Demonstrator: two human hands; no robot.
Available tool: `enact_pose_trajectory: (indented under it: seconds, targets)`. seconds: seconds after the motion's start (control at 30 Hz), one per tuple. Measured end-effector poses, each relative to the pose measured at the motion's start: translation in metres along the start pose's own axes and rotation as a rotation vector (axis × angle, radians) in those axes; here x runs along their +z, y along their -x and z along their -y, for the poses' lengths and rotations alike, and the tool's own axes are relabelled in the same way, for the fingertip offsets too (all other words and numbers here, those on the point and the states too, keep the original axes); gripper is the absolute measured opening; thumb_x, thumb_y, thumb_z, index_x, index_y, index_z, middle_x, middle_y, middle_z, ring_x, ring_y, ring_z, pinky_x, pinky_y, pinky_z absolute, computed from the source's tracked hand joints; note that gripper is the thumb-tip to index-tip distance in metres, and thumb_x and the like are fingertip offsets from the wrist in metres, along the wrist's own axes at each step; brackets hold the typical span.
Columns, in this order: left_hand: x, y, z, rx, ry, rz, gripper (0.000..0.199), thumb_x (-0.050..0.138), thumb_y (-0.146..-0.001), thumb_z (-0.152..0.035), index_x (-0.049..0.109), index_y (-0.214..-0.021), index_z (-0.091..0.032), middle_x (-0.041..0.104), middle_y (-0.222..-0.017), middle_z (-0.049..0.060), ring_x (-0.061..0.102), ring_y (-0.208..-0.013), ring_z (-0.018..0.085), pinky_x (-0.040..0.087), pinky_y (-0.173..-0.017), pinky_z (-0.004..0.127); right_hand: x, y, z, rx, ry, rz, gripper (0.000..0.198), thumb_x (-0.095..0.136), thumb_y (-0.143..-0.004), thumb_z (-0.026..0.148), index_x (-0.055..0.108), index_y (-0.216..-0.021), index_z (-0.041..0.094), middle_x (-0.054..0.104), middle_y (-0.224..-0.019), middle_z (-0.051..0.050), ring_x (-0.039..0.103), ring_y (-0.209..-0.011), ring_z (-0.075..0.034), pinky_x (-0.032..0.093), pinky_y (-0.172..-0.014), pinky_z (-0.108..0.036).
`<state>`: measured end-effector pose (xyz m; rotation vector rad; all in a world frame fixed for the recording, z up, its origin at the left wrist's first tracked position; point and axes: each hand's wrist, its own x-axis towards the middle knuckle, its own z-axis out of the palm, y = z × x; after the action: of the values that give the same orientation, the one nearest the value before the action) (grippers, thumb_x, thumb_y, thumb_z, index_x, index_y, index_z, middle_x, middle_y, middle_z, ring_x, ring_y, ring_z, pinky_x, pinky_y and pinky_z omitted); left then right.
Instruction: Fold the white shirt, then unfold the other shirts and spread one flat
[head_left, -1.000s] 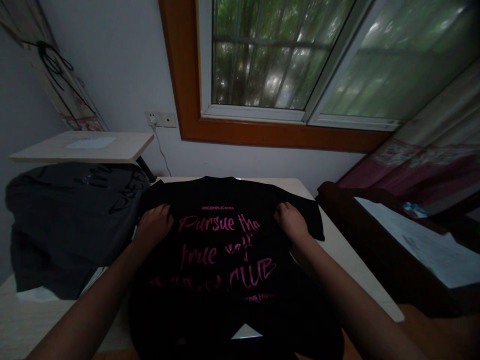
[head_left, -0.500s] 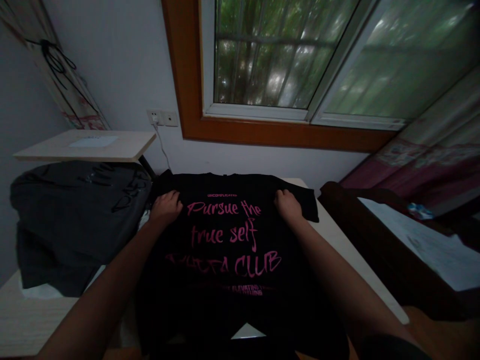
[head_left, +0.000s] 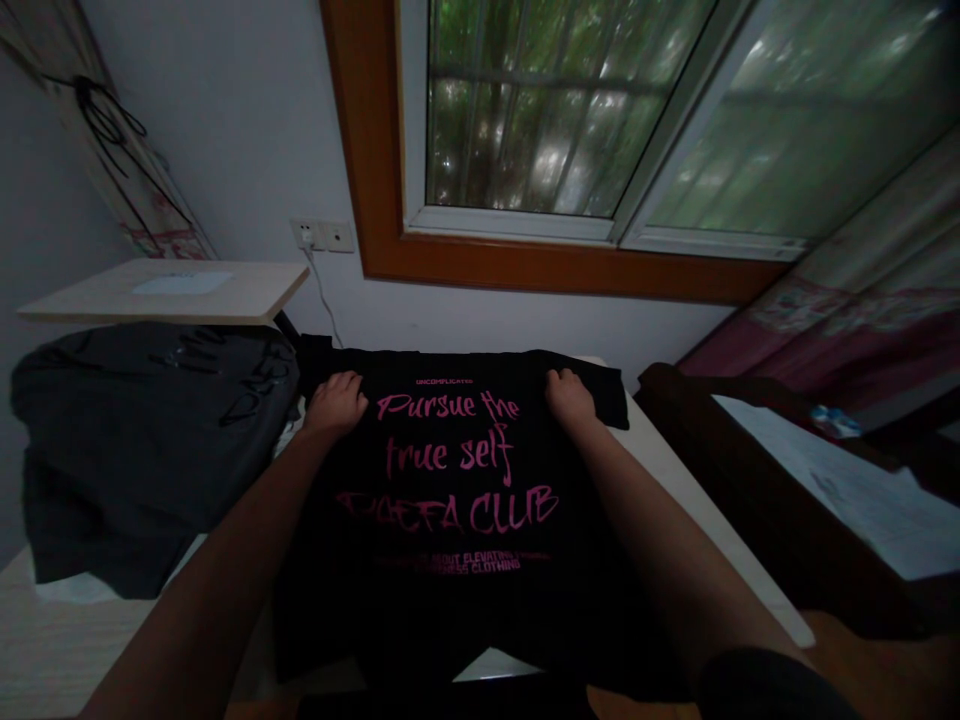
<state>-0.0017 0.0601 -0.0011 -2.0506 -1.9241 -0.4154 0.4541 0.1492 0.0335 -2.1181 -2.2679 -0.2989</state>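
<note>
Black cotton T-shirt with pink lettering (head_left: 450, 480) lies spread flat on the pale wooden surface (head_left: 690, 500), printed side up, just beside a heap of dark grey garments (head_left: 142, 440) to the left.

Left hand (head_left: 335, 402) and right hand (head_left: 570, 396) each pinch the cloth at the shoulder line, grip clenched on fabric, one either side of the print's top line.

Orientation: collar end points away from the person, toward the wood-framed window (head_left: 570, 150); hem hangs off the near edge. Long axis runs near-to-far; lettering reads upright from the person's side.

Judgement on technique: draw both shoulders with equal tension, hands level, so the shoulder line sits square to the far edge. Lower part of the print looks slightly rumpled; it needs smoothing.
</note>
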Motion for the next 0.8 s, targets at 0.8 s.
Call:
enact_pose_trajectory:
  seconds: [0.8]
  targets:
    - [-0.066, 0.117, -0.044, 0.006, -0.104, 0.062, 0.040, 0.044, -0.094, -0.029, 0.064, -0.127, -0.016, 0.062, -0.125, 0.018, 0.058, -0.113, 0.034, 0.049, -0.095, 0.049, -0.016, 0.121, -0.015, -0.038, 0.117, -0.107, 0.038, 0.037, -0.102, 0.031, 0.055, -0.134, 0.022, 0.055, -0.111, -0.015, 0.055, -0.100, -0.030, 0.047, -0.075, -0.037]
